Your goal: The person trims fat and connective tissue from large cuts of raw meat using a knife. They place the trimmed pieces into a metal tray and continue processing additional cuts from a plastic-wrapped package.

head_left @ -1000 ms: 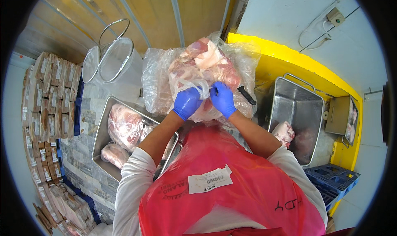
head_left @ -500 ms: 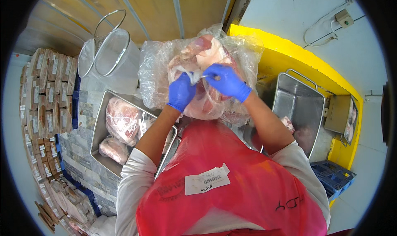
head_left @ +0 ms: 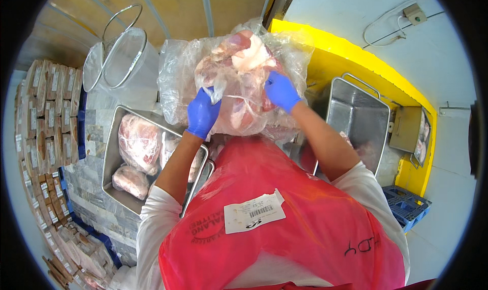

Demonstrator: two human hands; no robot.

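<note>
The left gloved hand (head_left: 203,113) gripped bunched clear plastic film (head_left: 217,90), the right gloved hand (head_left: 282,93) curled its fingers, hold unclear, and the raw meat cut (head_left: 250,59) lay between and beyond both, long axis seemingly forward, right fingers nearer its bare top.

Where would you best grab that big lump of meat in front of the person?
Probably low on the left and right sides of the meat, coming from the near edge, since it is broad and rounded. The left hand and right hand are at those sides. Clear plastic lies over its near part, so a grip on loose film alone might slip.
</note>
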